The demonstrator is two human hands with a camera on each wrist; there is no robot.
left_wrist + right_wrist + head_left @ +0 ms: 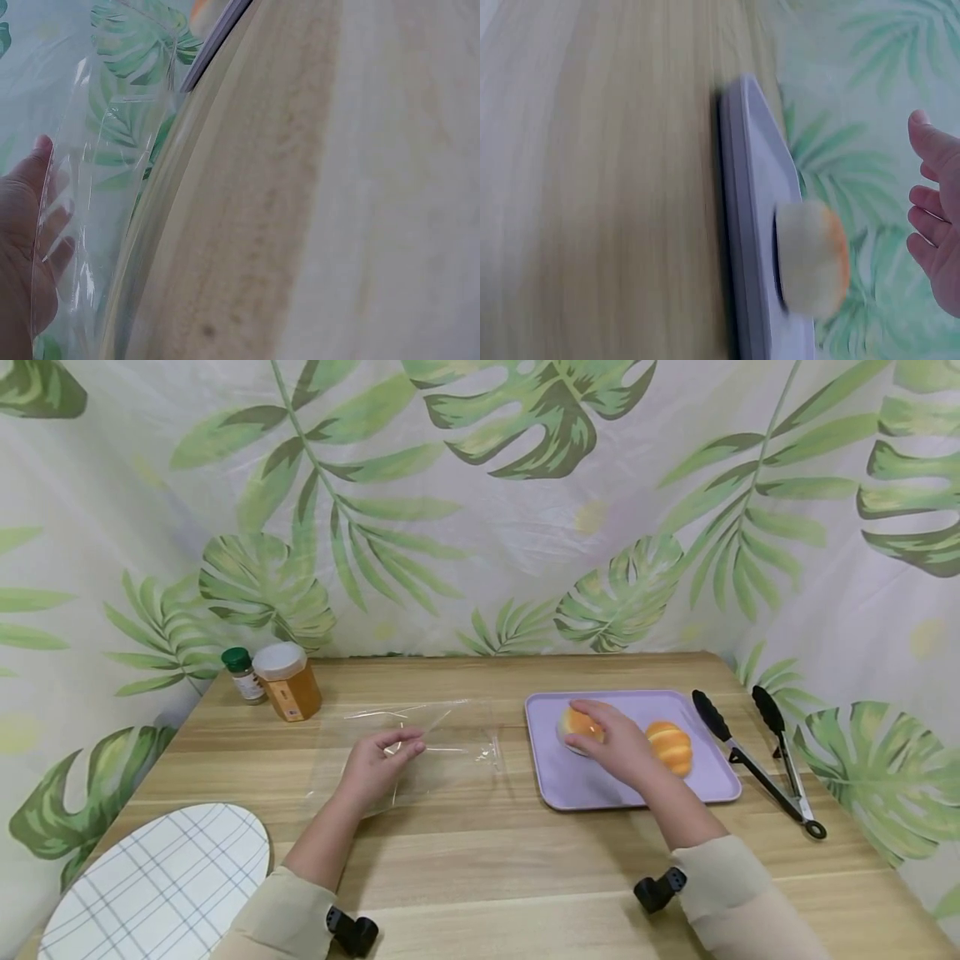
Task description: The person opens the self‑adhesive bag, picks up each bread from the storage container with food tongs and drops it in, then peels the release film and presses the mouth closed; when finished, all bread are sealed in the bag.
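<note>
In the head view, my right hand (618, 747) hovers over a round bun (577, 720) on a lilac tray (630, 795). The right wrist view shows a gap between that hand (941, 210) and the bun (810, 259), with thumb and fingers apart and nothing between them. Beside it on the tray lies a striped bread roll (670, 747). My left hand (375, 768) is at a clear plastic bag (457, 735). Through the film (86, 247) in the left wrist view, the fingers of the left hand (22, 247) show, loosely bent, with the thumb apart from them.
Black-tipped tongs (772, 785) lie spread to the right of the tray. A honey-coloured jar (296, 695) and a green-capped bottle (246, 681) stand at the back left. A round checked board (161, 885) lies at the front left. Leaf-patterned cloth (510, 552) hangs behind the table.
</note>
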